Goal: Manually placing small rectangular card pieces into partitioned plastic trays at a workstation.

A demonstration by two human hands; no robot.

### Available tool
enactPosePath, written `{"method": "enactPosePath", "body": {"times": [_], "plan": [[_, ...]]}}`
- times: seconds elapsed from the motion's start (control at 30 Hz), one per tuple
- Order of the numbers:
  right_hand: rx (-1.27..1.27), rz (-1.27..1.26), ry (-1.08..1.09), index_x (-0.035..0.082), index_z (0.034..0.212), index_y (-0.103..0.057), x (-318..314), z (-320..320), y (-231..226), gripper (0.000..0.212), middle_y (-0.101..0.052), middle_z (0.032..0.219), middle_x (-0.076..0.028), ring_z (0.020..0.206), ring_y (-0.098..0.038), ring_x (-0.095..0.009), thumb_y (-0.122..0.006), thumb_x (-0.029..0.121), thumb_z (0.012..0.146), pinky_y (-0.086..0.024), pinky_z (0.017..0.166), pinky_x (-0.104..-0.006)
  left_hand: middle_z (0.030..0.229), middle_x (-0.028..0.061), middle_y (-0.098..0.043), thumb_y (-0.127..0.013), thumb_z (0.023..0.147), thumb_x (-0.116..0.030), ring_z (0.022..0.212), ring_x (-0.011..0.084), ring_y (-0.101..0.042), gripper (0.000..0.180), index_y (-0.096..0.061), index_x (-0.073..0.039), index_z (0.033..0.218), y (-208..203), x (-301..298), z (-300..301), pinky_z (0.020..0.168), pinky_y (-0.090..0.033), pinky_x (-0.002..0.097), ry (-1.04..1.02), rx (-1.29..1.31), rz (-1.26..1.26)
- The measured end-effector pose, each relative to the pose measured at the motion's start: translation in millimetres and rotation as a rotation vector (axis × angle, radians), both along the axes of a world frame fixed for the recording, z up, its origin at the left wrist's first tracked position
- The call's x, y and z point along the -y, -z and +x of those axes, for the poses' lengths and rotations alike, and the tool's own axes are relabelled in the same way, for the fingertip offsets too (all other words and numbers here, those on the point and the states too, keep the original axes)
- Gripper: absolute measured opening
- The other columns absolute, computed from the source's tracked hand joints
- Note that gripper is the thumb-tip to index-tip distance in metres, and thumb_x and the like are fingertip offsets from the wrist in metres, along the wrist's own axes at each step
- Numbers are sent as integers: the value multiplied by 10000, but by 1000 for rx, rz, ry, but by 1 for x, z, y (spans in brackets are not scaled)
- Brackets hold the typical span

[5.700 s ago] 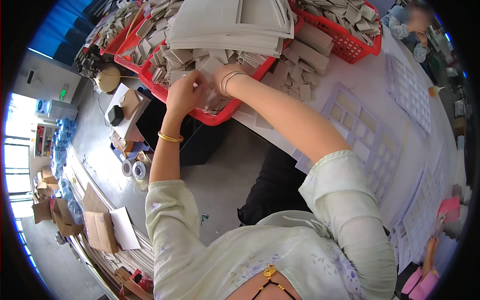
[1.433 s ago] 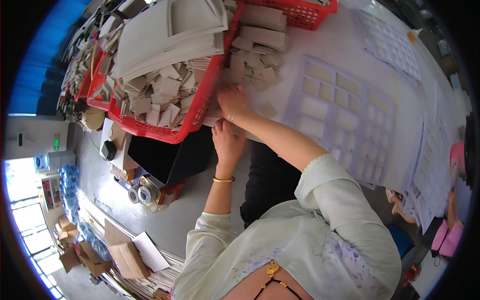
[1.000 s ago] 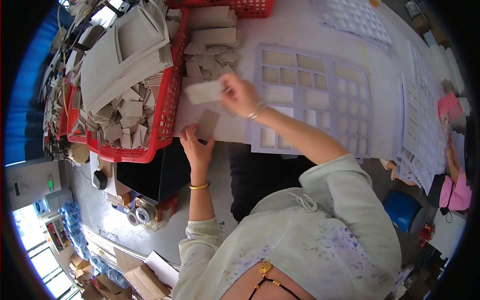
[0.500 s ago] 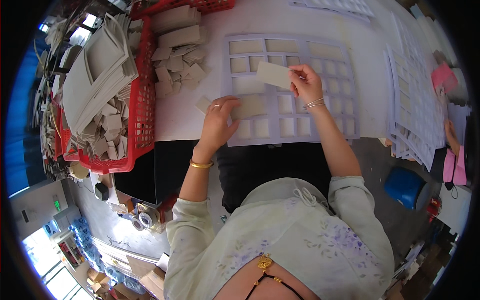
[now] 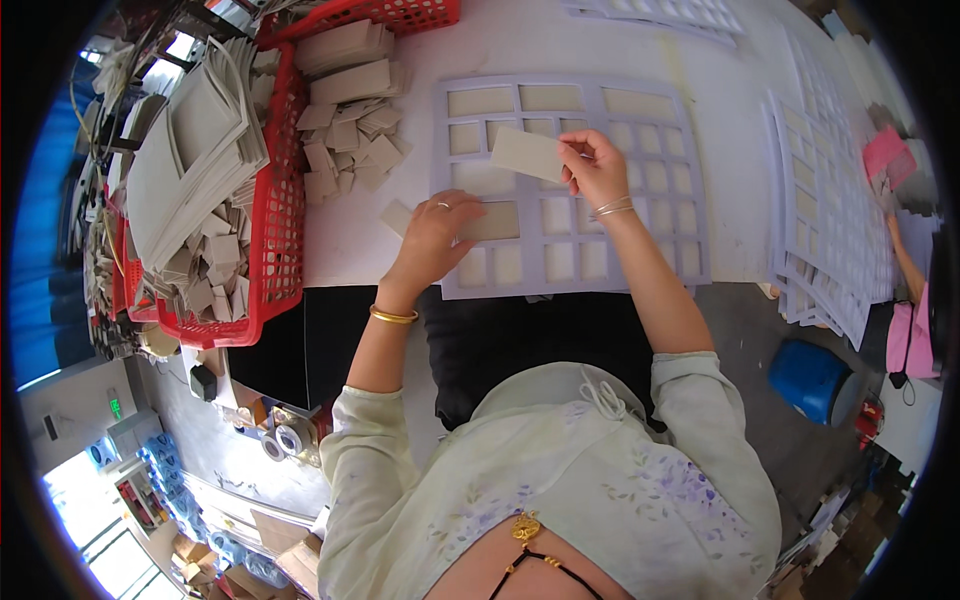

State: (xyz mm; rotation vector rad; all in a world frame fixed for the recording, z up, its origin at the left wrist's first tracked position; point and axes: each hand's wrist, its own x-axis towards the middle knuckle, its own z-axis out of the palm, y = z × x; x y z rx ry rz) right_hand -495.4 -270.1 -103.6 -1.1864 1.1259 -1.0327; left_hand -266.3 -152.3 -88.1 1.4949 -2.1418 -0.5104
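A white grid panel (image 5: 530,222) with rectangular openings lies on the table, grey-beige board showing in the openings. My right hand (image 5: 597,170) pinches a rectangular grey-beige cardboard piece (image 5: 525,154) by its right end, tilted above the panel's upper middle. At the panel's left edge, my left hand (image 5: 437,235) rests with bent fingers and the thumb apart. Its fingertips touch a cardboard piece (image 5: 497,222) sitting in a wide lower-left opening. Another cardboard piece (image 5: 396,217) sticks out behind this hand; whether the hand touches it is hidden.
Left stands a red plastic basket (image 5: 282,200) heaped with cardboard sheets and offcuts. Stacked and loose cardboard pieces (image 5: 350,135) lie beside it. More white grid panels (image 5: 820,200) are stacked at the right, another (image 5: 660,12) at the back. A blue stool (image 5: 808,380) stands on the floor.
The piece by my left fingertips overlapped the opening's border before and now sits within it. My right hand keeps its cardboard piece at nearly the same spot; the whole view has shifted slightly.
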Motion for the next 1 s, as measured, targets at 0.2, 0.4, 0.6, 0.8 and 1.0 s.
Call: {"method": "enactPosePath", "body": {"times": [0.2, 0.4, 0.6, 0.8, 1.0], "plan": [[-184, -18, -204, 38, 915, -603, -3, 27, 7, 88, -622, 747, -25, 550, -606, -89, -620, 99, 853, -455, 402, -233, 1142, 77, -580, -725, 675, -96, 1105, 312, -502, 438, -573, -102, 1086, 8, -19, 0, 914, -401, 417, -246, -25, -67], [-308, -40, -288, 37, 870, -594, 2, 54, 21, 64, -629, 700, -35, 534, -606, -106, -617, 89, 840, -471, 424, -252, 1164, 72, -572, -707, 696, -96, 1097, 307, -507, 406, -573, -87, 1079, 19, -36, 7, 937, -394, 405, -266, -57, -100], [-473, -333, -255, 32, 825, -592, 11, 61, 28, 39, -628, 654, -68, 524, -597, -156, -611, 43, 793, -482, 475, -280, 1187, 68, -567, -688, 713, -79, 1122, 304, -499, 386, -571, -86, 1081, 17, -34, 11, 954, -386, 408, -250, -62, -93], [-520, -317, -279, 52, 815, -612, 7, 66, 23, 65, -586, 712, -61, 639, -619, -194, -616, 16, 761, -497, 553, -330, 1205, 60, -560, -683, 716, -79, 1155, 295, -485, 403, -560, -96, 1100, 19, -21, 4, 977, -366, 432, -266, -78, -127], [-984, -764, -349, 135, 725, -663, -6, 66, 18, 42, -586, 755, -6, 770, -583, -227, -653, 94, 719, -485, 617, -379, 1127, 58, -592, -669, 721, -73, 1162, 278, -486, 383, -562, -97, 1087, 29, -6, 0, 992, -350, 436, -281, 37, -185]]}}
